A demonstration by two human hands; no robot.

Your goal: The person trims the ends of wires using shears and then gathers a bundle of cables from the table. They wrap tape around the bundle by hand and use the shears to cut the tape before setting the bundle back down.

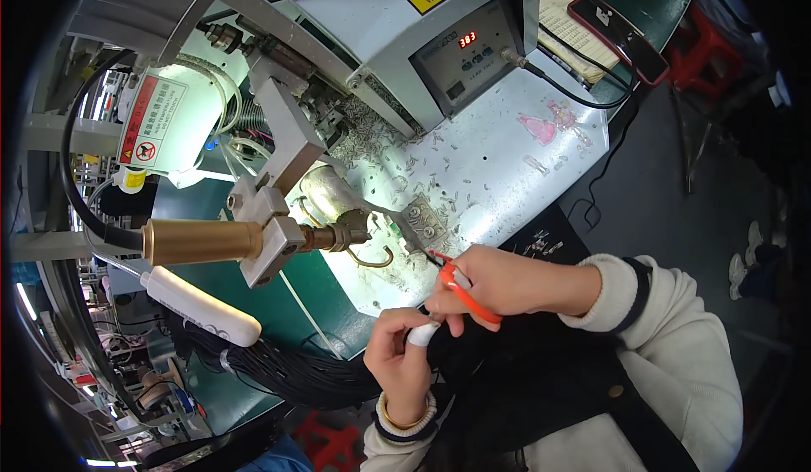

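My left hand [400, 355] is closed in a pinch near the front edge of the bench, its thumb wrapped in a white covering [422, 334]. What it pinches, if anything, is too small to make out. My right hand [477, 282] is closed around a hand tool with curved orange handles [470, 300]; the tool's working end is mostly hidden, so its exact kind is unclear. The fingertips of both hands come close together. A thick bundle of black cables [317, 371] lies beside my left hand.
Beyond my hands stands a bench machine with a gold cylinder [203, 242] and a metal block [422, 223]. Small metal bits litter its white plate [498, 168]. A control box [469, 50] with red digits sits behind. A phone [618, 40] rests at far right; a white lamp [203, 307] hangs left.
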